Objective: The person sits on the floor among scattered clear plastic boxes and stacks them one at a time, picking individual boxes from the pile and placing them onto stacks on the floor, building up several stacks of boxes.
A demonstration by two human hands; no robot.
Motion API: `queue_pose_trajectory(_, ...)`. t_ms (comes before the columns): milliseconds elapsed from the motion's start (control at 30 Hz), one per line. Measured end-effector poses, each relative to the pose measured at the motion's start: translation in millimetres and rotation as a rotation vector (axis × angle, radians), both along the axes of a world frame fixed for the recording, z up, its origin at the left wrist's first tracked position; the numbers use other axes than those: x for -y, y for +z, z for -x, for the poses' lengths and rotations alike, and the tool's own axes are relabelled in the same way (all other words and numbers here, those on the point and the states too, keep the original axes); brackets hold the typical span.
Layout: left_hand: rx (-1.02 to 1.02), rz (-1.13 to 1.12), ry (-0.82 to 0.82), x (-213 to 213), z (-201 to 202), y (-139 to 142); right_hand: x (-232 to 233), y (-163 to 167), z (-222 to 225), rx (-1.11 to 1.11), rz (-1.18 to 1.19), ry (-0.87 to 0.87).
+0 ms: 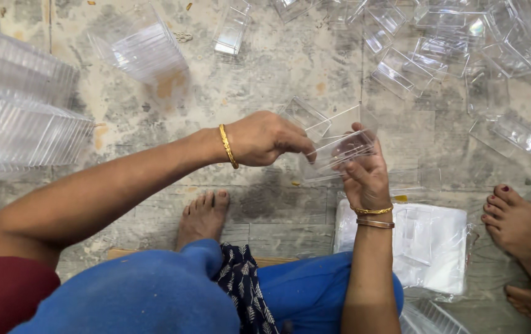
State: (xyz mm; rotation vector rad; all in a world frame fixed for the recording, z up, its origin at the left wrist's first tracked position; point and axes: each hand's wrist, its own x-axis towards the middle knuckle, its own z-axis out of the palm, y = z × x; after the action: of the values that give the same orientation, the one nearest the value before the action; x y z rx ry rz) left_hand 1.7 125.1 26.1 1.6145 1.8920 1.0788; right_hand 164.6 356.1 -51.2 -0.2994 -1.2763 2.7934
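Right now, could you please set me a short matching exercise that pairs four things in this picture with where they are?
Things:
1. left hand
2. right hand
3. stacked clear trays
4. white plastic packet

Places:
A. on the floor, below the right wrist
B. at the left edge of the view
C. gripping the clear plastic box from below
D. pinching the box from the left

Pairs: 1-D, 2-C, 3-B, 4-A

A small clear plastic box [338, 150], rectangular and empty, is held tilted above the stone floor, pinched between both hands, its hinged lid open.
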Motion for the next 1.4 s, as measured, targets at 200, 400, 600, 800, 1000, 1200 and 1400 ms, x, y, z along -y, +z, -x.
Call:
queue_pose_trajectory(200,0.087,-0.054,-0.104,3.6,3.1,-2.8,3.5,5.5,-2.2,-0.104,0.063,0.011)
queue_pose_trajectory(400,-0.009,0.002,-0.101,6.5,-8.4,-16.0,0.8,5.7,-2.2,-0.108,0.085,0.092)
queue_pose_trajectory(600,0.413,-0.025,-0.178,-9.4,12.7,-38.4,-8.0,0.0,-0.7,-0.118,0.003,0.058)
queue_pose_trajectory(800,-0.737,0.14,0.113,-60.6,35.4,-94.0,-16.2,-1.2,1.6,-0.059,0.001,-0.128)
queue_pose_trajectory(1000,-0.572,0.308,0.025,-55.1,31.7,-102.0,-16.5,-1.0,-1.1,-0.051,-0.099,-0.082)
queue_pose_trajectory(1200,0.378,-0.34,0.587,-32.0,43.5,-52.4,4.8,2.4,10.1,-0.071,-0.18,-0.014)
queue_pose_trajectory(1400,0.374,-0.448,0.587,-40.1,-29.4,-49.7,13.7,5.0,11.9,-0.112,-0.056,-0.101)
